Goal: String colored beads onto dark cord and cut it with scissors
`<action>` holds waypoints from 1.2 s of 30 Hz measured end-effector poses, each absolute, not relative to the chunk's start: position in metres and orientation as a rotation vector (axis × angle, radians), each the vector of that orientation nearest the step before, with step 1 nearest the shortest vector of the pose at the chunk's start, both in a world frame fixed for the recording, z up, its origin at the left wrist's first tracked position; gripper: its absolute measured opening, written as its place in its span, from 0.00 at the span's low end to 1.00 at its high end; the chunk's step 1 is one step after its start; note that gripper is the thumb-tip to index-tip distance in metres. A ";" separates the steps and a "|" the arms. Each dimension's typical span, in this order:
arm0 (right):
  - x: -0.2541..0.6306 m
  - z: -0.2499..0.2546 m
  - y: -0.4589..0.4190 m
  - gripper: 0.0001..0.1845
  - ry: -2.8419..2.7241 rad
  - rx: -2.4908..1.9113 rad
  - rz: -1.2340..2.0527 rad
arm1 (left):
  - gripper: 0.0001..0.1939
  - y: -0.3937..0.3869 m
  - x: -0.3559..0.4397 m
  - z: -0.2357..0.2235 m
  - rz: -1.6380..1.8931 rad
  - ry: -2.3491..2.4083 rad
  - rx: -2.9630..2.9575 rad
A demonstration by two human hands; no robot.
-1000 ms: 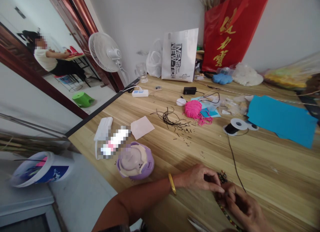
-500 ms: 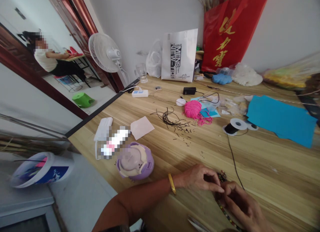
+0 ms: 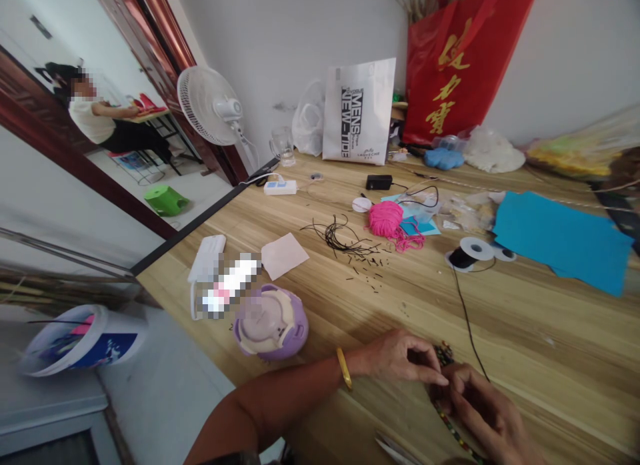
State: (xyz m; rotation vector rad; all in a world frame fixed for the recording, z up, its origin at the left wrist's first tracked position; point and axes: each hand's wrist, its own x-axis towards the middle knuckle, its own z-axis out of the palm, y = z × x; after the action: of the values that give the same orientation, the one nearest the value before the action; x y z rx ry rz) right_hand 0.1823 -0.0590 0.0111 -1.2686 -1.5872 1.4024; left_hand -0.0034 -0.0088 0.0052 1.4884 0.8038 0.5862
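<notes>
My left hand (image 3: 403,359), with a yellow bangle (image 3: 344,369) at its wrist, reaches in from the left, thumb and forefinger pinched. Its fingertips meet those of my right hand (image 3: 483,408), also closed in a pinch. Both are on a multicoloured beaded strand (image 3: 453,433), which runs under the right fingers and down toward the bottom edge. A bunched dark beaded end (image 3: 443,351) shows just above the fingertips. The exact spot being pinched is hidden. A black cord (image 3: 467,318) leads from a spool (image 3: 466,253) down behind my right hand.
Scissors-like metal blades (image 3: 393,449) lie at the bottom edge. Cut black cords (image 3: 340,238) with scattered bits, pink yarn (image 3: 386,218) and blue sheets (image 3: 560,238) are farther back. A purple lidded container (image 3: 295,335) stands left. Through the doorway a person (image 3: 95,121) sits at a table.
</notes>
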 end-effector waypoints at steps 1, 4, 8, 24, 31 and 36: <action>0.183 0.011 -0.058 0.20 -1.598 -1.261 1.407 | 0.15 -0.009 -0.003 0.005 0.592 0.790 1.482; 0.188 0.009 -0.055 0.19 -1.661 -1.213 1.430 | 0.18 -0.008 -0.004 0.006 0.574 0.795 1.459; 0.192 0.007 -0.052 0.17 -1.715 -1.139 1.456 | 0.17 -0.008 -0.004 0.004 0.571 0.788 1.449; 0.189 -0.006 -0.053 0.13 -1.727 -1.300 1.331 | 0.13 -0.012 -0.002 0.002 0.624 0.748 1.415; 0.183 -0.008 -0.054 0.14 -1.749 -1.278 1.239 | 0.14 -0.012 -0.002 0.003 0.615 0.751 1.415; 0.187 -0.014 -0.056 0.15 -1.696 -1.290 1.284 | 0.13 -0.012 -0.001 0.000 0.663 0.725 1.421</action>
State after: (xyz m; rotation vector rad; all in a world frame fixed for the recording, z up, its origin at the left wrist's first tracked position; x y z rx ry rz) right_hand 0.1871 -0.0563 -0.0144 -1.2903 -1.6958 1.2836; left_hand -0.0010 -0.0122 0.0002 1.4212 0.7248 0.6625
